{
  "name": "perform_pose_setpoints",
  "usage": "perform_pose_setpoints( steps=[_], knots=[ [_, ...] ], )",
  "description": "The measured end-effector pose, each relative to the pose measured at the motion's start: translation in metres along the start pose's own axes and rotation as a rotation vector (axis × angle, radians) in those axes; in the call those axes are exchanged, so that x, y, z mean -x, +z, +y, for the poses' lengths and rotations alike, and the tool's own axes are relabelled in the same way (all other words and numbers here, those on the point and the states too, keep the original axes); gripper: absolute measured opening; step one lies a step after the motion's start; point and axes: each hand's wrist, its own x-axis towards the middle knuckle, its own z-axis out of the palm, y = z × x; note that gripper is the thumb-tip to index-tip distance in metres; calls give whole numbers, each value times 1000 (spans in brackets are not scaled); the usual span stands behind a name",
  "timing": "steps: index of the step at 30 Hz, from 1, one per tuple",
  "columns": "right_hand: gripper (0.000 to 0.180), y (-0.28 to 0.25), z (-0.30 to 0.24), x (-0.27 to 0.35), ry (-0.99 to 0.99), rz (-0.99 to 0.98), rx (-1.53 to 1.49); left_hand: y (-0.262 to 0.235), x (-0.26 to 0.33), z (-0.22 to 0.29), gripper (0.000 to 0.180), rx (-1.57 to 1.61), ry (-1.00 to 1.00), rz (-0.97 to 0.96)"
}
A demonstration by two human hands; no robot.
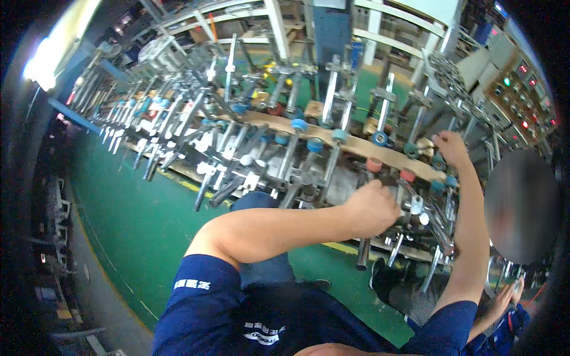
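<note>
My left hand (374,209) is closed, its knuckles up, over the near row of metal rods and clamps. What its fingers hold is hidden beneath them. A red roller (373,164) sits just beyond it, and a dark metal rod (363,254) sticks out below it. My right hand (453,148) reaches farther, to the far side of a long brown strip (389,157). Its fingers are pinched together beside metal rods and a dark green roller (411,150); anything between them is too small to name. Blue rollers (314,144) line the strip.
The machine's rows of rods and rollers run away to the left. A control panel (522,98) with lit lamps stands at the right. Another person's hand (506,298) shows at the lower right. White frames (276,26) and a blue post (332,35) stand behind; the floor (130,219) is green.
</note>
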Motion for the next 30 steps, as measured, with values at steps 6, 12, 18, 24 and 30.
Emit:
perform_pose_setpoints(
  steps=[6, 12, 18, 24, 30],
  knots=[
    [39, 9, -19, -5, -3, 109, -15, -17, -4, 6, 50, 440, -157, 220],
    [41, -2, 13, -3, -71, 194, 25, -36, -112, 46, 85, 887, -118, 421],
    [41, 1, 8, 0, -55, 192, 67, -34, -127, 96, 94, 1038, -175, 206],
    [41, -4, 12, 3, 19, 137, 87, -67, -89, 117, 75, 1029, 22, 248],
    [42, -5, 23, 2, 56, 130, 59, -61, -112, 110, 35, 1122, -86, 547]
  ],
)
